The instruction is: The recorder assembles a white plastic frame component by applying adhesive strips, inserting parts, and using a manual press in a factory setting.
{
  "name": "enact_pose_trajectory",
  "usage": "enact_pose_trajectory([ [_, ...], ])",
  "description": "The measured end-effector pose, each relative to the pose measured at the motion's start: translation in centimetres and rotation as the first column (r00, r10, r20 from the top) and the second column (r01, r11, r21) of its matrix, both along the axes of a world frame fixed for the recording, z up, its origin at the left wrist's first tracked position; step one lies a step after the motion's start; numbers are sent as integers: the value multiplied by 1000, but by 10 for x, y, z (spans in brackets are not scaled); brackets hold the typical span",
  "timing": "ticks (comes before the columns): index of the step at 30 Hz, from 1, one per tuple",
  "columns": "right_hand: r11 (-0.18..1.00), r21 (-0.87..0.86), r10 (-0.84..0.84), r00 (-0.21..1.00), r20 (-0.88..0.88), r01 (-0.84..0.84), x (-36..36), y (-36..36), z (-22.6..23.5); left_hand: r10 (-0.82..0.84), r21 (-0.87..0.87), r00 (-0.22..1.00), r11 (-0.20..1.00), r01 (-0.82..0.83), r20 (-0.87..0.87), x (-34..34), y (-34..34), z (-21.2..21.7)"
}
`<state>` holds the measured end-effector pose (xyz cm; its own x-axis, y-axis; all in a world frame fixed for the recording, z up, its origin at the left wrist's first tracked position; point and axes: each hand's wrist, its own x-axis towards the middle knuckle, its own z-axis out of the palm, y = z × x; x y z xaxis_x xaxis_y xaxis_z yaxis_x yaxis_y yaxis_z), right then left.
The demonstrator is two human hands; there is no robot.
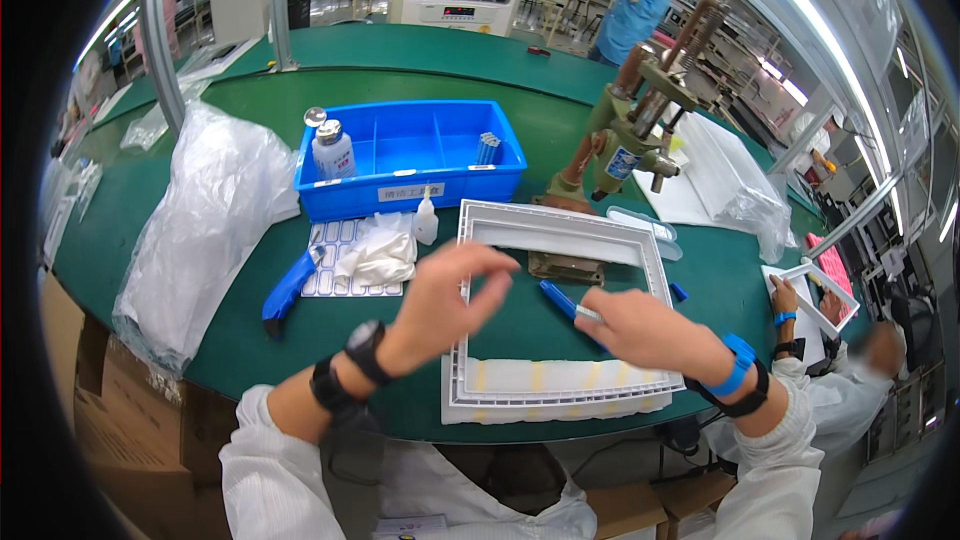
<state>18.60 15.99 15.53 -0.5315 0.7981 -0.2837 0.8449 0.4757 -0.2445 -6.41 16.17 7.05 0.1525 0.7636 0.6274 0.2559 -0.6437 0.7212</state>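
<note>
A stack of white rectangular plastic frames [560, 228] lies on the green table in front of me. My left hand [445, 300] hovers over the frame's left side, fingers apart and curled, holding nothing that I can see. My right hand [645, 328] is over the frame's open middle, gripping a blue pen-shaped tool [560, 300] whose tip points up and left.
A blue divided bin [410, 155] holds a white bottle [333, 150]. Near it lie a blue cutter [290, 285], a white cloth [382, 252], a small dropper bottle [427, 223] and a plastic bag [205, 225]. A green hand press [625, 140] stands behind. A co-worker's hands [800, 300] hold a frame at right.
</note>
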Motion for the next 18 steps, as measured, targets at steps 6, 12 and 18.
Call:
enact_pose_trajectory([
  [6, 967, -239, 68, 993, -95, -89, 10, -87, 20, -336, -322, 937, 880, 348, 95, 45, -115, 37],
  [12, 914, -375, 60, 966, -250, -154, 36, -149, -44, -429, -634, 831, 543, 550, 354, 62, -167, -5],
  [18, 814, -564, -108, 917, -383, -140, 32, -179, -118, -369, -781, 886, 449, 434, 280, 58, -193, -40],
])
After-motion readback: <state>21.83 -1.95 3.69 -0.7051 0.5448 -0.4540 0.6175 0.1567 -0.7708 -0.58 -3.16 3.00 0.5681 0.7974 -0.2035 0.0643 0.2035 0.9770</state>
